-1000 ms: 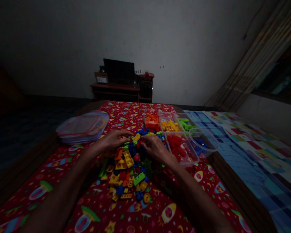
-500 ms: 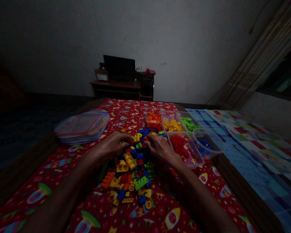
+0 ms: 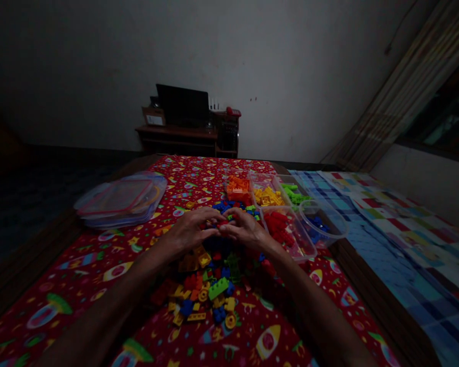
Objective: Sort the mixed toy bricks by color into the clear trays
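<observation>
A loose pile of toy building bricks (image 3: 218, 289) in mixed colours lies on the red patterned cloth (image 3: 191, 178). Over its far part, my left hand (image 3: 191, 229) and my right hand (image 3: 247, 228) meet fingertip to fingertip. Between them red bricks (image 3: 224, 223) show, and the fingers of both hands are closed around these; how many is hidden. Right of my right hand, a clear plastic box holds red bricks (image 3: 278, 227). Behind it, other clear boxes hold orange bricks (image 3: 238, 188), yellow bricks (image 3: 268, 195) and green bricks (image 3: 294, 194). Blue bricks (image 3: 317, 228) lie in a round-rimmed tub.
Stacked clear lids (image 3: 118, 201) lie at the table's left side. Beyond the table stands a desk (image 3: 178, 133) with a black monitor (image 3: 182, 105) and a red telephone (image 3: 233, 111). A checked bedspread (image 3: 367, 239) spreads to the right.
My hands have come together above the pile, the left moving right and the right slightly left, with red bricks now between them. The view has shifted a little.
</observation>
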The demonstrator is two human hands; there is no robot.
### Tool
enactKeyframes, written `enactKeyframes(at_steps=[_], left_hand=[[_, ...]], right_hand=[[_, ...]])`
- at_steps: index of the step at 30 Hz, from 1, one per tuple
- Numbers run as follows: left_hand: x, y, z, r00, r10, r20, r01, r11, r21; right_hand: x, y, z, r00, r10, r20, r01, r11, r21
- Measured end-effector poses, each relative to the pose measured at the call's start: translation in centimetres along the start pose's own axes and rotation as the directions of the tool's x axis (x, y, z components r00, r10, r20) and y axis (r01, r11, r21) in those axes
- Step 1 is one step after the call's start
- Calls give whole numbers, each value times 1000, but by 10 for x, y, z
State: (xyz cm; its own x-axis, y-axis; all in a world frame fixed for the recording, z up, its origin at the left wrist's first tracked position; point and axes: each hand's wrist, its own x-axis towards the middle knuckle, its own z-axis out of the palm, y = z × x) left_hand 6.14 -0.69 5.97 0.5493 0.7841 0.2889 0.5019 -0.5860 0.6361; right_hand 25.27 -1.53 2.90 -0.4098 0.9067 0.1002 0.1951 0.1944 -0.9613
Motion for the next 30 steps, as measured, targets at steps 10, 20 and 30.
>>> enactKeyframes(at_steps=[10,20,30], left_hand=[[3,-16,2,952,-284,-117,251,938,-237],[2,-12,2,955,-242,-172,205,956,-208],[-11,-74,-40,952,-281,118,264,954,143]], right_hand=[[-11,-12,-11,994,-103,20,104,940,-324],[-20,-23,-24,937,-336,-94,178,692,-699],[-44,-4,-106,901,-169,-400,-333,323,-886]])
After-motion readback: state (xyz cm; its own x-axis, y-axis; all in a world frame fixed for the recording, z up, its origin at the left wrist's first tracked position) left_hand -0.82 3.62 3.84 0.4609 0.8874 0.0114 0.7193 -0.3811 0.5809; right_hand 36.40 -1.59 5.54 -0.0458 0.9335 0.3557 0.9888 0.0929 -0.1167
